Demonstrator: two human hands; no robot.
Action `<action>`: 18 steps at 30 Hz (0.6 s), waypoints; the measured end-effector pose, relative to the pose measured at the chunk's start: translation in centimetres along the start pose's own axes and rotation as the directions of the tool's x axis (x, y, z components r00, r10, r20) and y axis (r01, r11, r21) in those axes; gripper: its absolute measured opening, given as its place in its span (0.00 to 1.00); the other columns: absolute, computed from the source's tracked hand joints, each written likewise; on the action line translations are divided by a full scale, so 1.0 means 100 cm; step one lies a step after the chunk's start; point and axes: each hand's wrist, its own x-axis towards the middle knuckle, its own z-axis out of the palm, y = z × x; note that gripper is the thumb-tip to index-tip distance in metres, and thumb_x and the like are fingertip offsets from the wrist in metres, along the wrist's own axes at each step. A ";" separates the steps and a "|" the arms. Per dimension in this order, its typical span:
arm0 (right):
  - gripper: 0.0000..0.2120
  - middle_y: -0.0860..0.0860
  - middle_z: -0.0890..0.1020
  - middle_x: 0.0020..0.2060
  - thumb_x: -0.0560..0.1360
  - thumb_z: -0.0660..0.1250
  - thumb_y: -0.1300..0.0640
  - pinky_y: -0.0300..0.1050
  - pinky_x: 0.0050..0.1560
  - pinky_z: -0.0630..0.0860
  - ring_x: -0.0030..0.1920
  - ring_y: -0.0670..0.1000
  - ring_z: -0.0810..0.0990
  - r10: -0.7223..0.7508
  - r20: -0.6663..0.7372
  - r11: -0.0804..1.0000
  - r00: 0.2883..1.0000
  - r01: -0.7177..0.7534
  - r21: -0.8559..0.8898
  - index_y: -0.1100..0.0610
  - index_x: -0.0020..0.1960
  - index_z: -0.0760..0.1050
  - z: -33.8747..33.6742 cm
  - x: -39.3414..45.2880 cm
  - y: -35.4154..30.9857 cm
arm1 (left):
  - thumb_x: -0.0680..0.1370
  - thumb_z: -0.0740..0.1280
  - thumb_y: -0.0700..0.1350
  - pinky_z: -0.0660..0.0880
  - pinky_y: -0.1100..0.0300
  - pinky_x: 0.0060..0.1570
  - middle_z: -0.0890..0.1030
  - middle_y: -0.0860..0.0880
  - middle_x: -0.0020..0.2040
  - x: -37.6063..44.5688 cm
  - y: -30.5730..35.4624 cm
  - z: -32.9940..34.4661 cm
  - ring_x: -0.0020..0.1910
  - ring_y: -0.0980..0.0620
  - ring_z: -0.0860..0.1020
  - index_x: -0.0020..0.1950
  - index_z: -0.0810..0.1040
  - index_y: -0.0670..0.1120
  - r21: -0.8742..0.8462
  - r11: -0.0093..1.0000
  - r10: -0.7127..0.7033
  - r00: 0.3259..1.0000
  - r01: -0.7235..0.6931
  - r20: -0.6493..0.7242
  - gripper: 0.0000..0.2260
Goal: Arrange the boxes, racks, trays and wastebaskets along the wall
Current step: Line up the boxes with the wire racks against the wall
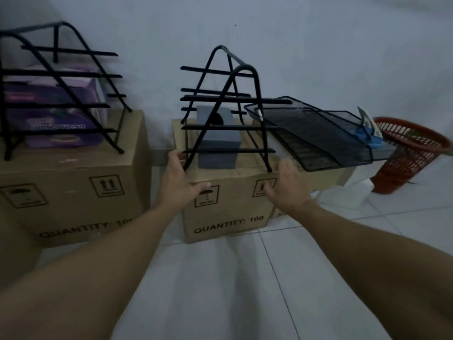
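Both hands — left hand [180,185], right hand [285,186] — press the middle box [225,212].

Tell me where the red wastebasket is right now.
In the head view, the red wastebasket sits tilted on the floor at far right, by the wall, beyond the mesh trays.

Two bare forearms and hands, nothing worn

The left hand [180,182] and right hand [288,188] carry no gloves, rings, watch or bracelet that the dim, slightly blurred head view lets one make out. Both forearms are bare along their whole visible length, from the wrists to the bottom corners of the frame, with no sleeve edge or cuff showing. The forearms look broad near the camera and narrow toward the wrists, an effect of the wide-angle lens. Fingernails are too small and soft in focus to tell anything about
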 end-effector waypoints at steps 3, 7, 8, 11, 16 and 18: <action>0.23 0.57 0.70 0.58 0.71 0.69 0.51 0.51 0.60 0.71 0.61 0.57 0.69 0.055 0.083 0.998 0.995 -0.052 -0.048 0.59 0.60 0.66 0.011 0.009 0.005 | 0.64 0.81 0.52 0.68 0.61 0.61 0.72 0.48 0.70 0.004 0.002 -0.002 0.68 0.50 0.71 0.74 0.62 0.49 0.042 0.999 -0.025 0.999 0.023 0.046 0.44; 0.20 0.63 0.74 0.60 0.72 0.70 0.56 0.60 0.71 0.62 0.64 0.63 0.68 0.066 0.133 0.984 0.989 -0.042 -0.174 0.63 0.60 0.71 0.024 0.019 0.002 | 0.66 0.80 0.55 0.71 0.54 0.64 0.73 0.47 0.70 0.008 0.003 0.000 0.69 0.47 0.72 0.75 0.62 0.49 0.133 0.988 -0.084 0.994 0.074 0.070 0.43; 0.19 0.63 0.76 0.58 0.71 0.70 0.59 0.60 0.70 0.63 0.62 0.62 0.69 0.079 0.119 0.986 0.990 -0.059 -0.159 0.63 0.59 0.73 0.025 0.022 0.001 | 0.66 0.79 0.56 0.72 0.54 0.64 0.73 0.47 0.71 0.008 0.002 -0.001 0.69 0.47 0.72 0.75 0.62 0.50 0.150 0.986 -0.088 0.994 0.076 0.069 0.44; 0.11 0.61 0.79 0.51 0.69 0.71 0.65 0.53 0.61 0.70 0.57 0.61 0.73 0.094 0.027 0.994 0.995 -0.092 -0.051 0.63 0.52 0.78 0.026 0.029 -0.001 | 0.66 0.78 0.58 0.72 0.53 0.65 0.73 0.47 0.71 0.008 0.000 -0.006 0.69 0.47 0.71 0.77 0.60 0.50 0.180 0.979 -0.104 0.993 0.092 0.059 0.45; 0.04 0.55 0.80 0.41 0.72 0.68 0.65 0.47 0.54 0.62 0.57 0.57 0.71 0.128 -0.049 0.989 0.991 -0.131 -0.063 0.58 0.40 0.78 0.024 0.036 -0.016 | 0.68 0.78 0.57 0.71 0.54 0.66 0.71 0.47 0.72 0.007 -0.004 -0.012 0.70 0.47 0.71 0.78 0.58 0.51 0.190 0.976 -0.120 0.991 0.106 0.065 0.45; 0.05 0.53 0.75 0.40 0.74 0.66 0.64 0.47 0.55 0.61 0.56 0.55 0.67 0.160 -0.059 0.985 0.985 -0.163 -0.052 0.56 0.42 0.77 0.023 0.038 -0.022 | 0.68 0.77 0.58 0.71 0.53 0.66 0.71 0.47 0.72 0.007 -0.007 -0.014 0.70 0.47 0.71 0.79 0.57 0.50 0.205 0.973 -0.121 0.991 0.108 0.053 0.45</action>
